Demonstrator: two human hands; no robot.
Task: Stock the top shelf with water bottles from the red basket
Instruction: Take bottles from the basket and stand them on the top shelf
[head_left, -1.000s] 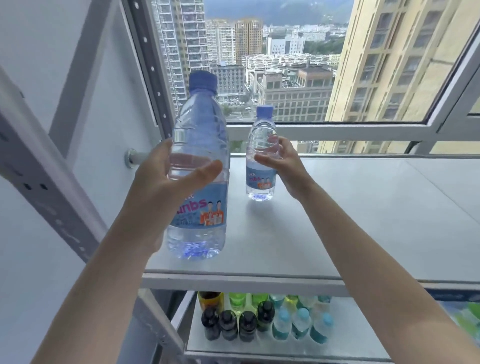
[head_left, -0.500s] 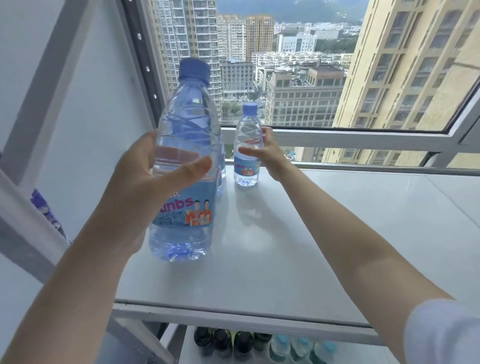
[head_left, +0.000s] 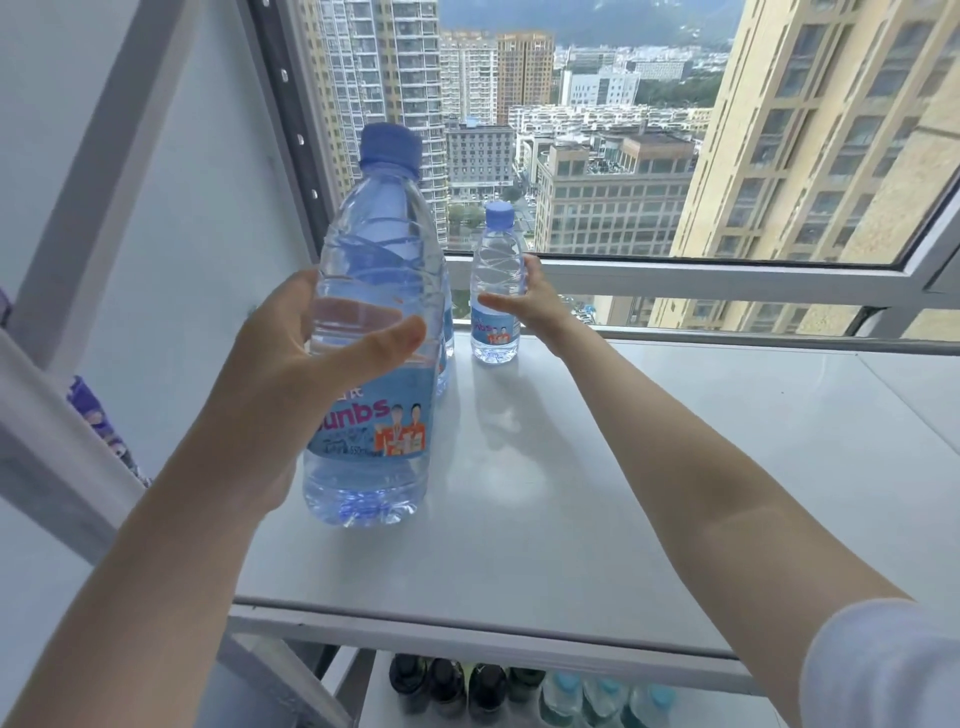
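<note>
Near bottle: your left grip wraps the near bottle at mid-body, thumb across the front and fingers round the far side. It fills the centre-left of the frame.
Near bottle axis: the long axis is vertical, with the blue cap up toward the top of the frame, the base down at the top shelf, and the label facing you. You cannot tell whether the base touches the shelf.
Far bottle: your right grip curls round the far bottle, thumb across the front and fingertips behind it. It stands in the upper centre, at the back edge of the shelf.
Far bottle axis: it is upright with the cap up and its base on the shelf, just in front of the window frame.
Third bottle: the third bottle is mostly hidden behind the near bottle. Only its right edge shows, between the other two.
In the way: the near bottle blocks your sight of the shelf's back left corner. A slanted shelf brace crosses the lower left.
Below: on the lower shelf, dark-capped bottles stand left of blue-capped bottles, along the bottom edge of the frame.
Beyond: buildings show through the window.
Sleeve: a white sleeve covers your right arm at the lower right.
</note>
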